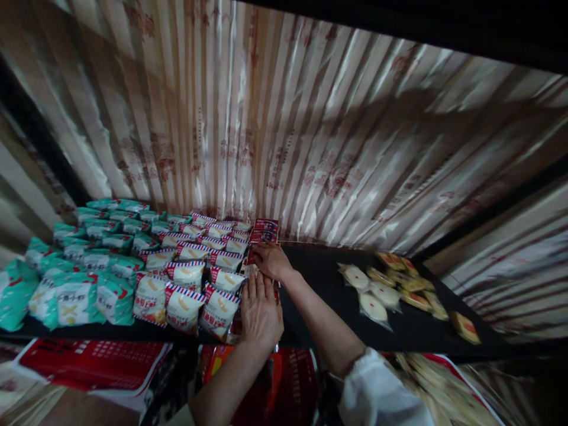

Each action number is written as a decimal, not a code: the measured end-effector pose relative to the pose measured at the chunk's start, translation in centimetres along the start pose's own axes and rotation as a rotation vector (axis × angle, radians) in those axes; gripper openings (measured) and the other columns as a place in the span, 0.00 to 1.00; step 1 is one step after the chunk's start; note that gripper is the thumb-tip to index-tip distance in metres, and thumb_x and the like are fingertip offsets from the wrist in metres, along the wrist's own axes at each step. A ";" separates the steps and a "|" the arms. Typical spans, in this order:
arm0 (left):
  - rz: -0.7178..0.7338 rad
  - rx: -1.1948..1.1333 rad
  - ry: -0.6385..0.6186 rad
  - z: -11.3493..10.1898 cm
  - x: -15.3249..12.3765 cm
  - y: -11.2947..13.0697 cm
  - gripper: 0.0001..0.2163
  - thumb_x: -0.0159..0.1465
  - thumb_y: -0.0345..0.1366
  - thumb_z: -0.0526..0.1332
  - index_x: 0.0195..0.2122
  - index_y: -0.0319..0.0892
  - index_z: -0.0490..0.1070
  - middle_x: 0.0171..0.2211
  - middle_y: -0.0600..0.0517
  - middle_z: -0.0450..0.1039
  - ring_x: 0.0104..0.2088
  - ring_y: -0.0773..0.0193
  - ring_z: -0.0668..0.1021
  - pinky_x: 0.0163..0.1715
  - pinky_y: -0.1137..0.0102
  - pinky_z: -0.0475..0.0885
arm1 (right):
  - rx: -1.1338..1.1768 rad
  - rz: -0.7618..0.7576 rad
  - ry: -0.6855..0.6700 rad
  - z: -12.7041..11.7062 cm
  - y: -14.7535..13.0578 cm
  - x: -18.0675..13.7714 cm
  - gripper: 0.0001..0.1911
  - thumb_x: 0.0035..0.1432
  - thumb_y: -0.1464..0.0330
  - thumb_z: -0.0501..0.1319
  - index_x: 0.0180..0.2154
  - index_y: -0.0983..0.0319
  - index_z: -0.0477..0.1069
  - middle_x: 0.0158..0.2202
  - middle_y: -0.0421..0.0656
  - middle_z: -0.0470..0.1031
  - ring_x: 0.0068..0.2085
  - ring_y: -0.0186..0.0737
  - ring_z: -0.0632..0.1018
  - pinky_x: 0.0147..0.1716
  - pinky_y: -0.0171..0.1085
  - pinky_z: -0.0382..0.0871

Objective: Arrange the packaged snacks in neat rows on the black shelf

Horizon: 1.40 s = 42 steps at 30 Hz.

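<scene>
My left hand (260, 310) lies flat with its fingers stretched out, pressing on dark red snack packets at the front of a black shelf (319, 278). My right hand (271, 260) reaches further back, its fingers curled over a row of red packets (265, 229) that runs toward the wall. Just left of both hands lie rows of white packets with red and blue striped edges (190, 278).
Teal and white packets (80, 272) fill the shelf's left part. Clear-wrapped round cakes (370, 293) and yellow wrapped snacks (412, 284) lie on the right. A striped shiny wall covering (284, 130) rises behind. Red cartons (93, 361) sit below the shelf.
</scene>
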<state>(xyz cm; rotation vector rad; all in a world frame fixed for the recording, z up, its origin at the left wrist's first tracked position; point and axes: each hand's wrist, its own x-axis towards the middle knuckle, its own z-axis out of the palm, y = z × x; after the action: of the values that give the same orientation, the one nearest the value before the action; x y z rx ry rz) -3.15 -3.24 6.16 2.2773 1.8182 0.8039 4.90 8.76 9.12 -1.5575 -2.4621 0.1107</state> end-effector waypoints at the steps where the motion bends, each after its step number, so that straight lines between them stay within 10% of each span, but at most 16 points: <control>1: 0.000 0.000 0.004 0.0 0.0 0.0 0.24 0.59 0.34 0.52 0.55 0.29 0.61 0.57 0.34 0.61 0.59 0.46 0.62 0.56 0.51 0.59 | 0.029 -0.018 0.014 0.0 0.0 0.0 0.12 0.57 0.72 0.54 0.40 0.60 0.74 0.47 0.45 0.75 0.51 0.42 0.72 0.56 0.40 0.56; 29: 0.050 0.008 0.047 -0.1 -0.9 -0.3 0.24 0.60 0.43 0.54 0.54 0.31 0.64 0.59 0.35 0.59 0.61 0.46 0.58 0.57 0.52 0.59 | 0.391 -0.024 0.435 1.3 0.8 -1.6 0.14 0.60 0.68 0.53 0.41 0.63 0.75 0.49 0.48 0.73 0.57 0.43 0.66 0.57 0.46 0.58; 37: 0.444 -0.217 0.083 -1.1 -5.7 -1.6 0.16 0.62 0.27 0.48 0.49 0.34 0.67 0.51 0.42 0.70 0.56 0.58 0.67 0.55 0.61 0.65 | 0.829 0.404 0.855 1.6 -1.1 -11.5 0.15 0.60 0.61 0.52 0.43 0.62 0.69 0.40 0.46 0.75 0.43 0.40 0.75 0.47 0.41 0.67; 42: 0.536 -0.322 -0.441 -0.1 -13.1 -2.7 0.16 0.61 0.28 0.49 0.48 0.39 0.68 0.48 0.46 0.72 0.50 0.59 0.71 0.50 0.65 0.68 | 0.913 0.676 0.602 6.7 -3.0 -21.2 0.16 0.60 0.58 0.51 0.40 0.62 0.68 0.29 0.41 0.73 0.32 0.37 0.74 0.35 0.35 0.69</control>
<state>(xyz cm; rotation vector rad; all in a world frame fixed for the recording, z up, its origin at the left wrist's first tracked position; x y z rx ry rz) -7.38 -14.73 0.87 2.4788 0.8408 0.5343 9.42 -11.29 -0.03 -1.5499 -1.0861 0.6512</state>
